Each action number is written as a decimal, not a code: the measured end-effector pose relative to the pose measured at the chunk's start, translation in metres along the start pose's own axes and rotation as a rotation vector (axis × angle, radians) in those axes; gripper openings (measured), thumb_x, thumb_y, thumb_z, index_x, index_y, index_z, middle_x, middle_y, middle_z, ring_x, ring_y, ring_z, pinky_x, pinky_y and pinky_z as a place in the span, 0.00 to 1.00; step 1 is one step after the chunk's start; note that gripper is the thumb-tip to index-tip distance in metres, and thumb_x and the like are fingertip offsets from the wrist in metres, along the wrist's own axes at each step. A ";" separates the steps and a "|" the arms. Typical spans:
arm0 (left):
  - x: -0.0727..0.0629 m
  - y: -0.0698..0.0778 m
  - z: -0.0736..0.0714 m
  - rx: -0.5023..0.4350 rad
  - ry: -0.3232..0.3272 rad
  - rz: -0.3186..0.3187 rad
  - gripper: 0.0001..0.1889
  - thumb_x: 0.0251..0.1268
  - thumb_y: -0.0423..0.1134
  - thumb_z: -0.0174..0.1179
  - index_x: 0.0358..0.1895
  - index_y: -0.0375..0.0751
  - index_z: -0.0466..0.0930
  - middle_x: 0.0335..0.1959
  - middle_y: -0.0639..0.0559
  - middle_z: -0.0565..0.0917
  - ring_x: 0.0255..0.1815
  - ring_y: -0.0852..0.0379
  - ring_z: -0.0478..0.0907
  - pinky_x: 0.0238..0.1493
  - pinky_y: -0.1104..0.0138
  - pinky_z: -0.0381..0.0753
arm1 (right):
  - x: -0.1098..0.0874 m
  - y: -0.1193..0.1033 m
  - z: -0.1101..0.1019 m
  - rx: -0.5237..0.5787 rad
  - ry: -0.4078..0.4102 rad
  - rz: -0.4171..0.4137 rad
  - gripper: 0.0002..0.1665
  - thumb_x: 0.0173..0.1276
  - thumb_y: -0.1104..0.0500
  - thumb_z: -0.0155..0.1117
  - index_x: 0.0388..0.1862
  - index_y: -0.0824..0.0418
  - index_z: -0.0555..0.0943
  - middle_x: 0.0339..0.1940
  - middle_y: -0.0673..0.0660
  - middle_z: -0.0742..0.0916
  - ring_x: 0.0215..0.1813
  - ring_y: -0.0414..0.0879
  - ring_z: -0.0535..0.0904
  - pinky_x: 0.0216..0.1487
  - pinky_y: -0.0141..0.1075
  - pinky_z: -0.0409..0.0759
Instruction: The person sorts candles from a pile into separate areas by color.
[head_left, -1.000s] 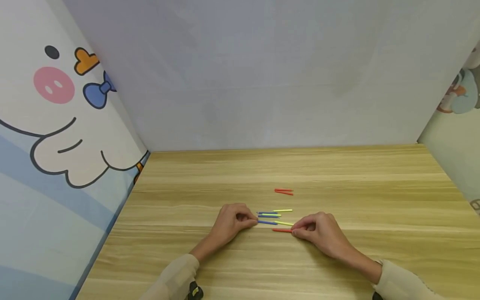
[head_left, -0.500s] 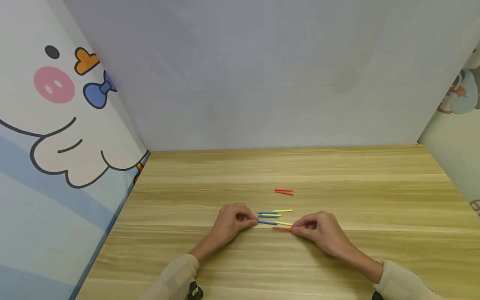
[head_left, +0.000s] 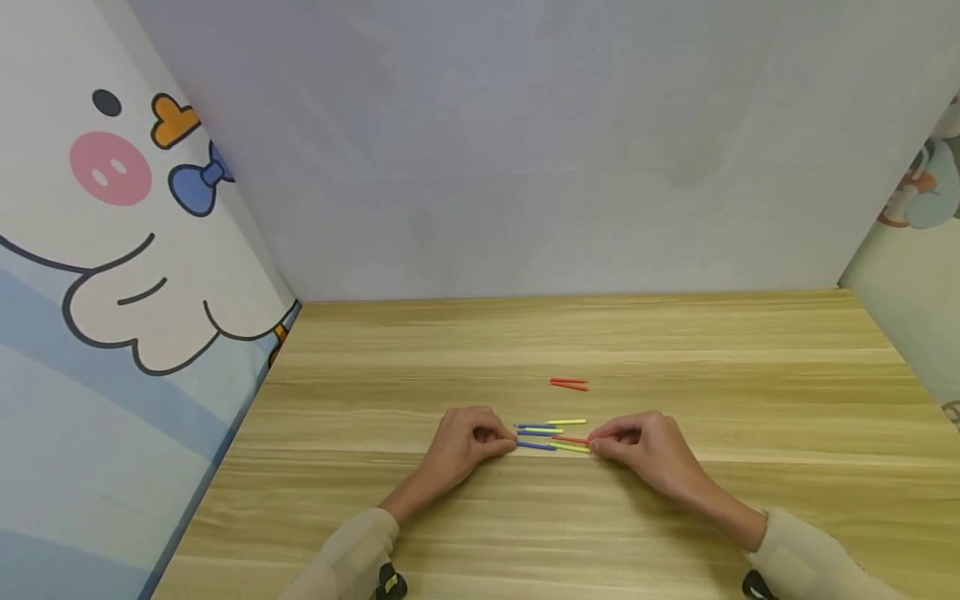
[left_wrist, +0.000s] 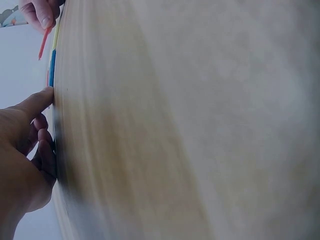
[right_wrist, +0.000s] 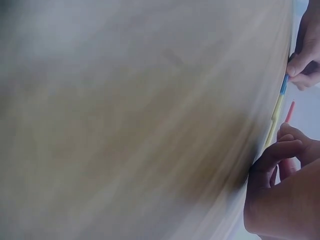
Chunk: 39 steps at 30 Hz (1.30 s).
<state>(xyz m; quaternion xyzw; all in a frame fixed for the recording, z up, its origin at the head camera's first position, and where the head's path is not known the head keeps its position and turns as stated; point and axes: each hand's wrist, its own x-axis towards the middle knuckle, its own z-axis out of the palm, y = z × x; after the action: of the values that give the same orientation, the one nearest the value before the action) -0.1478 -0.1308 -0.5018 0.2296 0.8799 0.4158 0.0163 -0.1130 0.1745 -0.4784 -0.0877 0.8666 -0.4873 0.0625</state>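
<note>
My right hand (head_left: pixel 648 446) pinches the right end of a slim red candle (head_left: pixel 572 439) between thumb and fingers. In the left wrist view this red candle (left_wrist: pixel 43 46) is raised off the table, its narrow tip free. My left hand (head_left: pixel 472 437) pinches the left end of the nearest blue candle (head_left: pixel 536 446), which lies on the table. A yellow candle (head_left: pixel 572 448) continues from that blue one toward my right hand, lying just under the red. Behind them lie other blue candles (head_left: pixel 534 426) and yellow candles (head_left: pixel 566 422), roughly parallel.
Two red candles (head_left: pixel 568 383) lie farther back on the wooden table (head_left: pixel 420 350). A pale wall panel (head_left: pixel 525 167) stands along the table's far edge. A cartoon-printed panel (head_left: pixel 150 317) borders the left side, another panel (head_left: pixel 907 317) the right.
My right hand has lifted the red candle and moved it away from me, from in front of the near yellow candle to over and just behind it. My left hand has stayed still.
</note>
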 end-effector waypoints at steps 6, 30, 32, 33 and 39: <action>0.000 0.001 -0.001 0.003 0.007 0.011 0.03 0.62 0.39 0.78 0.31 0.52 0.93 0.23 0.66 0.78 0.24 0.67 0.69 0.28 0.73 0.68 | 0.004 0.000 -0.006 -0.023 0.012 0.009 0.07 0.67 0.54 0.79 0.40 0.55 0.94 0.38 0.50 0.93 0.34 0.37 0.84 0.36 0.30 0.79; -0.002 0.002 -0.003 0.006 0.012 0.026 0.03 0.62 0.39 0.78 0.31 0.50 0.93 0.23 0.64 0.79 0.24 0.68 0.69 0.28 0.73 0.67 | 0.023 0.000 -0.008 -0.079 0.039 -0.009 0.05 0.67 0.54 0.79 0.39 0.53 0.94 0.39 0.49 0.93 0.38 0.39 0.83 0.39 0.30 0.78; -0.002 0.002 -0.003 0.007 0.010 0.020 0.03 0.62 0.39 0.78 0.31 0.50 0.93 0.23 0.64 0.79 0.25 0.68 0.69 0.29 0.73 0.68 | 0.024 0.000 -0.008 -0.082 0.039 -0.013 0.05 0.67 0.54 0.79 0.39 0.53 0.94 0.38 0.49 0.93 0.38 0.39 0.83 0.39 0.30 0.78; -0.002 0.002 -0.003 0.005 0.010 0.020 0.03 0.62 0.39 0.78 0.31 0.51 0.93 0.23 0.64 0.79 0.25 0.68 0.69 0.29 0.73 0.68 | 0.025 -0.001 -0.009 -0.082 0.039 -0.016 0.06 0.67 0.54 0.79 0.39 0.54 0.94 0.38 0.49 0.93 0.38 0.40 0.83 0.39 0.30 0.78; -0.003 0.003 -0.003 0.002 0.012 0.038 0.03 0.61 0.38 0.78 0.31 0.50 0.93 0.23 0.64 0.80 0.24 0.68 0.69 0.28 0.73 0.68 | 0.028 -0.002 -0.010 -0.087 0.031 -0.005 0.05 0.68 0.54 0.78 0.40 0.54 0.94 0.39 0.50 0.93 0.39 0.41 0.84 0.39 0.30 0.78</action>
<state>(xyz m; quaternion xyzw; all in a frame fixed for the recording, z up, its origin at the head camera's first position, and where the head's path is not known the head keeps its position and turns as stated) -0.1445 -0.1330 -0.4981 0.2438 0.8759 0.4164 0.0026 -0.1424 0.1761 -0.4718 -0.0849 0.8875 -0.4507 0.0441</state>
